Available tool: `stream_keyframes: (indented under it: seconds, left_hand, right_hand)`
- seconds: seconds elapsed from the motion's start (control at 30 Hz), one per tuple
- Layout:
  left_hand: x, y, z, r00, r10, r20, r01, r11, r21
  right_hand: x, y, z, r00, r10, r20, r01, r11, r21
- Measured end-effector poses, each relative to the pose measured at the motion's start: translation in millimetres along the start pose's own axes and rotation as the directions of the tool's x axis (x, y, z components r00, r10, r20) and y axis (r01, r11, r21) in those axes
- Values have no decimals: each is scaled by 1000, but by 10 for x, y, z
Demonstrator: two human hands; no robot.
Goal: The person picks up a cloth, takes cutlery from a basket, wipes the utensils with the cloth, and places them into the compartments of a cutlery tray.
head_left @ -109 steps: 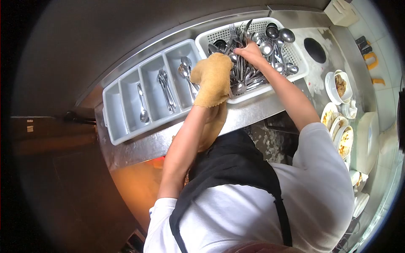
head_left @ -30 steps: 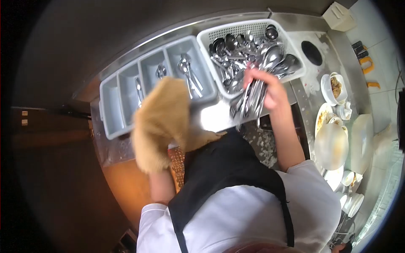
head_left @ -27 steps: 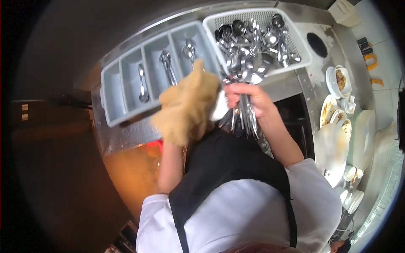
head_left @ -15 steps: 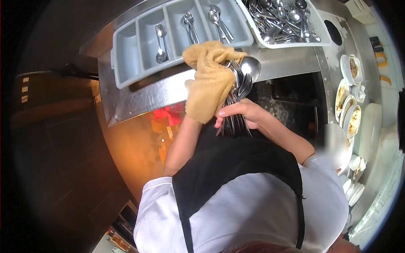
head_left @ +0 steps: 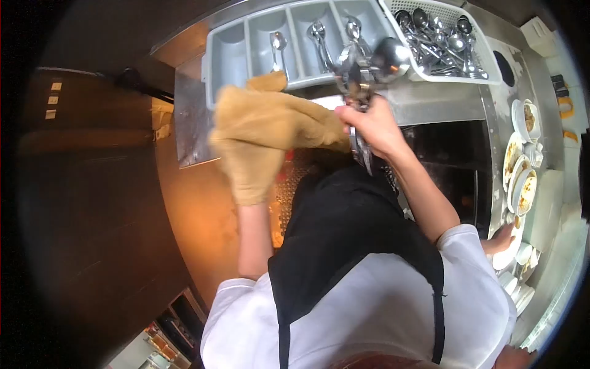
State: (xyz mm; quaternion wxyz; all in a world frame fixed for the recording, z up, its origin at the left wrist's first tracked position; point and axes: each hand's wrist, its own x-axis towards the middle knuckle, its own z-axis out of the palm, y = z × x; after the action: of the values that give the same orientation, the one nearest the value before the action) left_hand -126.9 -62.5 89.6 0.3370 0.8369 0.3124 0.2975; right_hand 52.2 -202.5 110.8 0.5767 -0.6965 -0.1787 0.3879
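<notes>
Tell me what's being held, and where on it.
The right grip holds a cutlery bundle around the handles. Tan cloth covers the left grip; its hold is hidden.

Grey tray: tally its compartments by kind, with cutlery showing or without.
Grey tray compartments with cutlery showing: 3
Compartments with none showing, the leftmost compartment: 1
Total: 4

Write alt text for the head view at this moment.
The right hand grips a bundle of metal cutlery; a tan cloth covers the left hand. Beyond them stand a grey divided tray with a few spoons and a white basket heaped with more cutlery.
</notes>
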Motion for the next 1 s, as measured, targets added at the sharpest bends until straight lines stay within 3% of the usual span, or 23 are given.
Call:
stream_keyframes:
  seconds: [0.03, 0.07, 0.1, 0.13, 0.17, 0.2, 0.23, 0.3, 0.4, 0.43, 0.5, 0.6, 0.63, 0.67, 0.73, 0.77, 0.8, 0.87, 0.93, 1.0]
  left_hand:
    - [-115, 106, 100, 993, -22, 115, 33, 996, -88]
    - [-161, 157, 191, 982, -45, 183, 85, 974, -212]
    - [-208, 208, 281, 966, -68, 250, 150, 934, -325]
    - [-264, 137, 382, 976, -24, 216, 95, 941, -324]
    - [-322, 65, 481, 983, 20, 181, 40, 947, -320]
    - [-303, -35, 581, 977, -122, 173, 199, 810, -552]
    - [-234, -44, 632, 951, -262, 162, 290, 589, -754]
    - [-113, -61, 631, 896, -415, 160, 320, 351, -880]
    - [77, -340, 727, 844, -531, 70, 379, 499, -779]
    - [116, -281, 735, 859, -501, 104, 283, 297, -912]
    - [205, -218, 701, 877, -460, 142, 233, 147, -961]
    - [370, -172, 545, 894, -427, 137, 257, 238, -936]
    - [428, -162, 522, 897, -422, 131, 261, 268, -927]
    - [472, -147, 505, 898, -422, 123, 264, 295, -918]
    - [551, -89, 478, 901, -424, 91, 254, 346, -903]
    - [606, -60, 480, 903, -424, 72, 246, 373, -894]
    - [667, -46, 495, 902, -430, 48, 238, 401, -885]
    - [796, -24, 520, 900, -435, 11, 233, 460, -857]
    - [910, 3, 543, 893, -450, -12, 245, 510, -824]
    - [987, -22, 530, 880, -474, -28, 273, 552, -788]
  right_hand:
    - [64, 65, 122, 993, -95, 66, 109, 957, -270]
    - [138, 212, 305, 987, -47, 157, 104, 919, -380]
    - [138, 326, 495, 966, -176, 192, 254, 799, -545]
    - [89, 383, 628, 924, -290, 249, 380, 628, -679]
    - [68, 362, 656, 931, -245, 271, 365, 666, -651]
    - [62, 306, 685, 933, -205, 295, 350, 701, -621]
    - [58, 264, 719, 933, -166, 318, 332, 736, -590]
    - [-25, 286, 701, 911, -182, 370, 384, 699, -603]
    - [-88, 199, 631, 871, -252, 422, 468, 689, -554]
    - [-95, 170, 586, 850, -294, 438, 511, 666, -543]
    - [-151, 56, 459, 818, -342, 462, 569, 595, -568]
    - [-130, -158, 87, 841, -310, 443, 499, 762, -414]
    - [-25, -94, -9, 893, -294, 341, 413, 838, -358]
    - [79, -108, -72, 921, -277, 273, 347, 903, -253]
    - [357, 143, -132, 899, -322, 297, 340, 940, -10]
    - [341, 161, -185, 902, -80, 424, 19, 989, 145]
    - [289, 290, -162, 907, -26, 420, -84, 967, 241]
    - [426, 900, -348, 961, -223, 167, 237, 969, -71]
    - [603, 1265, -672, 870, -489, -61, 383, 749, -542]
    - [712, 1452, -840, 891, -453, -33, 385, 793, -471]
